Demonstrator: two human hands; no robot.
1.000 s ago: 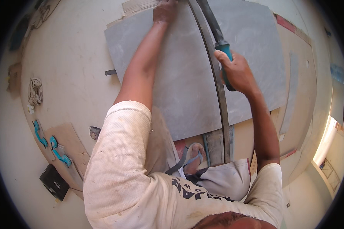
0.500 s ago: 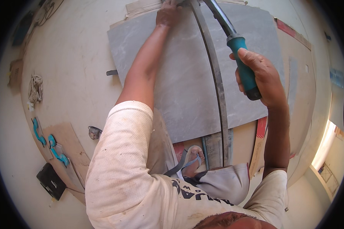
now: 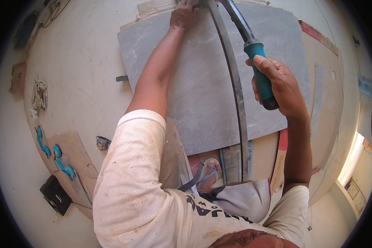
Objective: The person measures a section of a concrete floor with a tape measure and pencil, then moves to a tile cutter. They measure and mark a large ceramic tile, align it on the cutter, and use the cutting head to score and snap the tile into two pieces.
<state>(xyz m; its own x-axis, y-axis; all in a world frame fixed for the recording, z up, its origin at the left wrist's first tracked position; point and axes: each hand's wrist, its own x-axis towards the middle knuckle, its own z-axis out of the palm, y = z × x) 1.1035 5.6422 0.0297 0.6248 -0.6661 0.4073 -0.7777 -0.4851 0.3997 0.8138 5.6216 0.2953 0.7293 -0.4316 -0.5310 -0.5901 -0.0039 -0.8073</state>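
Observation:
A large grey marbled tile (image 3: 211,95) lies under the long metal rail (image 3: 231,74) of a manual tile cutter, which runs from the far edge toward me. My right hand (image 3: 283,84) is wrapped round the cutter's teal grip (image 3: 261,80), at the near end of its dark lever (image 3: 237,18). At the far end of the tile, my left hand (image 3: 184,15) lies with its fingers stretched forward, beside a dark part of the cutter left of the rail. The picture's top edge cuts off its fingertips. Below the tile's near edge the cutter's base (image 3: 232,163) shows.
My sandalled foot (image 3: 211,171) is close to the cutter's base. Cardboard (image 3: 280,153) lies beneath the tile. On the left floor are teal suction lifters (image 3: 64,165), a black case (image 3: 56,195), a small dark tool (image 3: 103,143) and a crumpled cloth (image 3: 39,95).
My right hand and the teal grip have shifted very slightly to the left. The left hand has stayed at the far end of the tile, and the tile looks unmoved.

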